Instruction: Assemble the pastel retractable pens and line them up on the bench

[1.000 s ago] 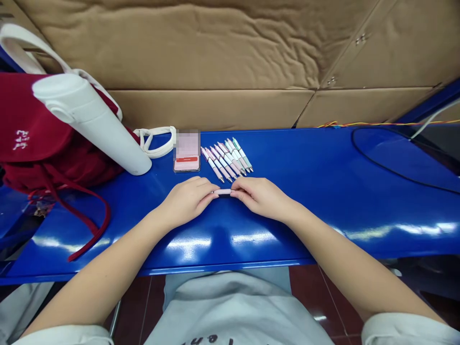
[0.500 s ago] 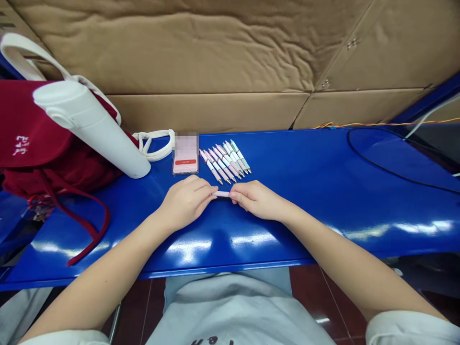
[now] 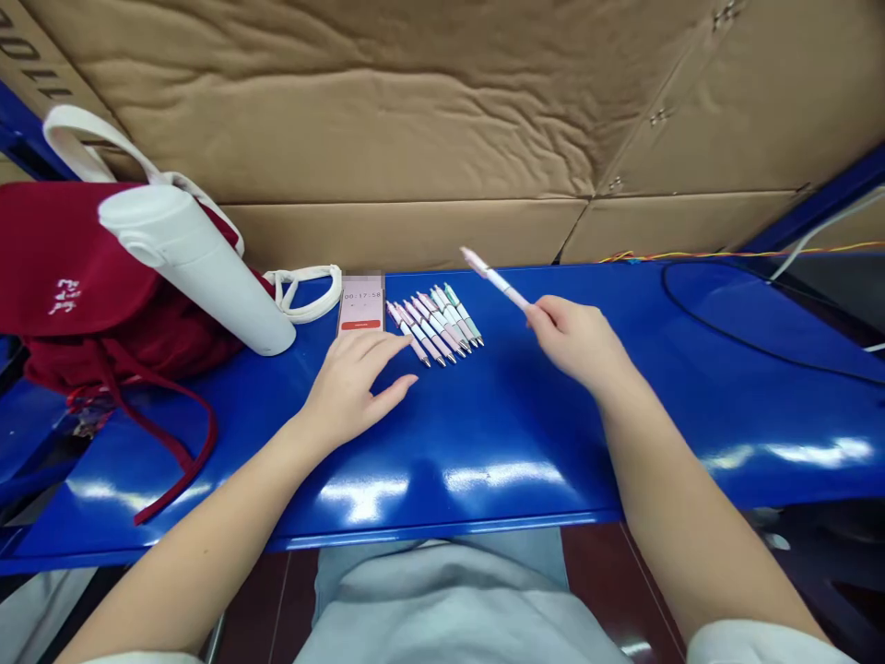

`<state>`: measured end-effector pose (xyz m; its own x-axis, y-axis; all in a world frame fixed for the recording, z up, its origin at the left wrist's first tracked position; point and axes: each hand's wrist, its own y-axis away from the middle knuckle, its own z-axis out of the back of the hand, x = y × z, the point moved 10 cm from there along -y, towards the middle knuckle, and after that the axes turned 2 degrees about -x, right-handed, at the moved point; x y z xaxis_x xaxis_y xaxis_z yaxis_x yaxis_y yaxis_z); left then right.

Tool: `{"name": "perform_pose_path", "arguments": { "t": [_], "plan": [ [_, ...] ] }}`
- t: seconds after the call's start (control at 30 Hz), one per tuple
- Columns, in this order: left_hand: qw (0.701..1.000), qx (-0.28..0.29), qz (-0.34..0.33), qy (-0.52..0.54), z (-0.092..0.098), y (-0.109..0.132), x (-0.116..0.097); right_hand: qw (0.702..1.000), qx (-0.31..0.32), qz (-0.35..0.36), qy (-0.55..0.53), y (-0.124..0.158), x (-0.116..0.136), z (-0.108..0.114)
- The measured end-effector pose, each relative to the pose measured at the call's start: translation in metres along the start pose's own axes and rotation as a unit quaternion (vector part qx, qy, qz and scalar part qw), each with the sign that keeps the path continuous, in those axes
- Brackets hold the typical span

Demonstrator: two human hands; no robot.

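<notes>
A pink and white pen [image 3: 496,278] is pinched in my right hand [image 3: 577,339], raised over the blue table [image 3: 442,443] and tilted with its pink end up to the left. My left hand [image 3: 356,383] is open, thumb and fingers apart, just in front of the phone [image 3: 363,300] and beside the row of pens. Several pastel pens [image 3: 437,325] lie side by side at a slant, their metal tips toward me. The phone shows a timer, and my left fingers are close to its lower edge.
At the left a red bag [image 3: 83,258] has a white bottle [image 3: 200,267] leaning on it. A white strap [image 3: 309,295] lies beside the phone. Cardboard [image 3: 415,120] stands behind the table. A black cable [image 3: 747,339] crosses the right side.
My right hand has moved up and right with the pen, away from my left hand. My left hand has let go and opened. The view has shifted slightly.
</notes>
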<state>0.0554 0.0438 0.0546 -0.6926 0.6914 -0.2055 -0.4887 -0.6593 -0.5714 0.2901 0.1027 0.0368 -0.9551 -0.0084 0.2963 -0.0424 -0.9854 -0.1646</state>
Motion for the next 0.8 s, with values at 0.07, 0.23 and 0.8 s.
{"name": "perform_pose_path", "arguments": {
  "t": [0.07, 0.23, 0.8],
  "plan": [
    [0.999, 0.029, -0.003, 0.020, -0.008, 0.002, 0.001, 0.994, 0.021, -0.091, 0.048, -0.013, -0.039, -0.007],
    [0.996, 0.078, -0.002, 0.045, -0.022, 0.005, 0.003, 0.979, 0.140, -0.122, 0.090, -0.021, -0.070, -0.036],
    [0.989, 0.132, 0.006, 0.059, -0.035, 0.007, 0.001, 0.992, 0.050, 0.045, 0.103, -0.007, 0.035, -0.059]
  ]
}}
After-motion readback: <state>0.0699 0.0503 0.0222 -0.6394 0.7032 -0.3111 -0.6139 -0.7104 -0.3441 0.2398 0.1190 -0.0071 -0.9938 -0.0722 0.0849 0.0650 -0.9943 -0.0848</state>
